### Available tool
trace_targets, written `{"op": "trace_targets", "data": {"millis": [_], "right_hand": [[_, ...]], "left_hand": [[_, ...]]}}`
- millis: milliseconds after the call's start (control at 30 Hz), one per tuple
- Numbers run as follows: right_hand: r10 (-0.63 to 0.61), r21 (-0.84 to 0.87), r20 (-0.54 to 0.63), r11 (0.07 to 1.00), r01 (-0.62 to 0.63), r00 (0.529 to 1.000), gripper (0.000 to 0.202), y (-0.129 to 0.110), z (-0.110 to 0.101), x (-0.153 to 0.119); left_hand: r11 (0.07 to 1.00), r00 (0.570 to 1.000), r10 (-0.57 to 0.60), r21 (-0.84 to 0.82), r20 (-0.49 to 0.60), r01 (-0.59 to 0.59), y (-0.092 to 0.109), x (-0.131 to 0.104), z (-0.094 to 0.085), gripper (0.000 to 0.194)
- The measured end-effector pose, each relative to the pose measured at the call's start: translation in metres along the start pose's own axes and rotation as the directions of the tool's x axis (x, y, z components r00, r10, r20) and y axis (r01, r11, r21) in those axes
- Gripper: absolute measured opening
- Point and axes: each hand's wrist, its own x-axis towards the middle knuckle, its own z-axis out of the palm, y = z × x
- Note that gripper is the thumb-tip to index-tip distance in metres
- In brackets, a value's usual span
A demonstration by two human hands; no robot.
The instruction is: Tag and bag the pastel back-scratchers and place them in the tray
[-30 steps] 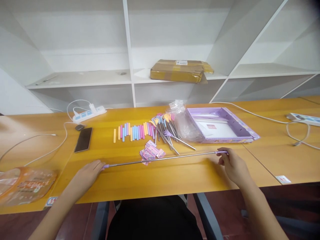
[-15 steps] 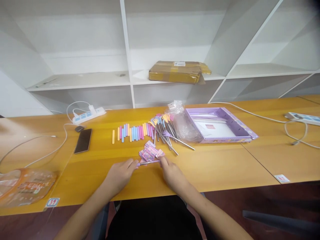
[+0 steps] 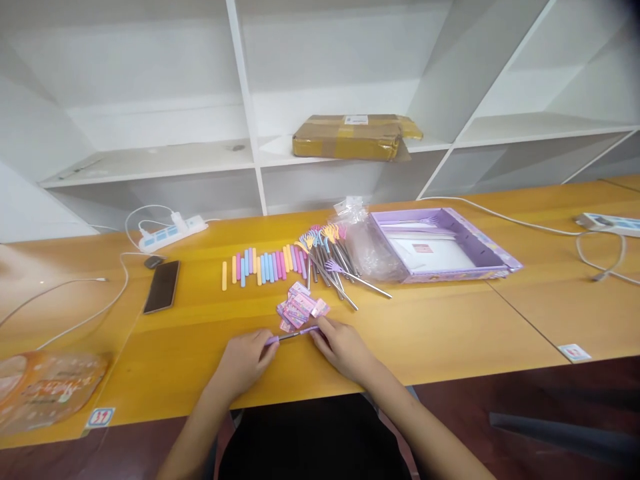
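Rod [image 3: 289, 335] is slender metal, purple at both ends.

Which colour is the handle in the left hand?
The handle is light purple; see the head view.

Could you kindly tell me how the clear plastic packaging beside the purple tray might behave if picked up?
The clear plastic packaging would likely be floppy, being crumpled; probably light, looking thin and see-through; perhaps slippery, given its shine.
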Motion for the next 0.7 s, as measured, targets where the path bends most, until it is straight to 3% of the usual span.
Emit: {"op": "trace_targets", "data": {"millis": [233,433,567,700], "right_hand": [[-0.117,0.072,-0.058,0.99,0.121,0.991,0.013,0.003,-0.003,-0.002],[-0.167,-0.006,-0.122,0.986,0.168,0.978,0.025,0.004,-0.002,-0.003],[-0.163,-0.056,-0.172,0.986,0.155,0.972,0.022,0.03,-0.038,-0.003],[-0.127,-0.168,-0.374,0.983,0.067,0.919,0.019,0.094,-0.096,-0.028]], "left_hand": [[0.999,0.998,-0.026,0.04,0.058,0.024,-0.001,0.003,-0.005,0.031],[0.982,0.997,0.032,0.181,0.069,-0.044,-0.001,0.002,0.0,0.031],[0.937,0.998,0.042,0.349,-0.053,-0.021,-0.026,-0.004,-0.023,0.031],[0.886,0.977,0.11,0.463,-0.181,-0.014,-0.085,-0.025,-0.071,0.036]]}}
